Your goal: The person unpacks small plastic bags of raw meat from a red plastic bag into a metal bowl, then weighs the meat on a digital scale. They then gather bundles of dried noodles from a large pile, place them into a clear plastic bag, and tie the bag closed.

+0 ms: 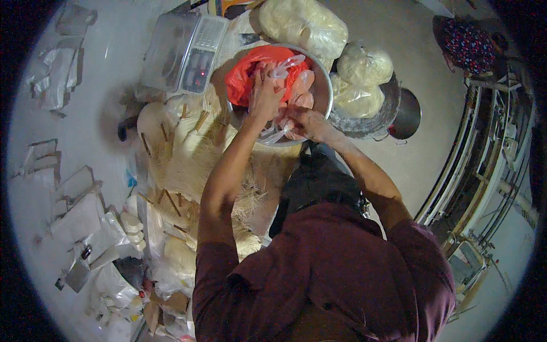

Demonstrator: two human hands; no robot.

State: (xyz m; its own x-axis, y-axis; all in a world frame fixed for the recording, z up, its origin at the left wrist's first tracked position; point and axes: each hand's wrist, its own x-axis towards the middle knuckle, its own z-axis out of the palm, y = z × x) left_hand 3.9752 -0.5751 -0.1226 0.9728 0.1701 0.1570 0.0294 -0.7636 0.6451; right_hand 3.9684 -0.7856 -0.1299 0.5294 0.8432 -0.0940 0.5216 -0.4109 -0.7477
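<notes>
A wide metal basin (pixel 328 96) stands in front of me. A red plastic bag (pixel 239 83) lies bunched inside it, beside rounded pinkish pieces (pixel 304 100) wrapped in clear plastic. My left hand (pixel 267 98) reaches in between the red bag and these pieces; its fingertips are partly hidden by clear plastic, so its grip is unclear. A twisted end of clear plastic (pixel 294 64) rises just beyond those fingers. At the basin's near right side, my right hand (pixel 314 124) has its fingers closed on a clear plastic bag (pixel 287 128) of the pinkish pieces.
Bags of pale noodle-like strands (pixel 305 25) stand behind the basin, with more bags (pixel 365 64) on a dusty round pan (pixel 354 124) at right. Loose pale noodles (pixel 188 158) with sticks lie left. A clear plastic box (pixel 201 55) stands beyond them. A person (pixel 470 47) is at far right.
</notes>
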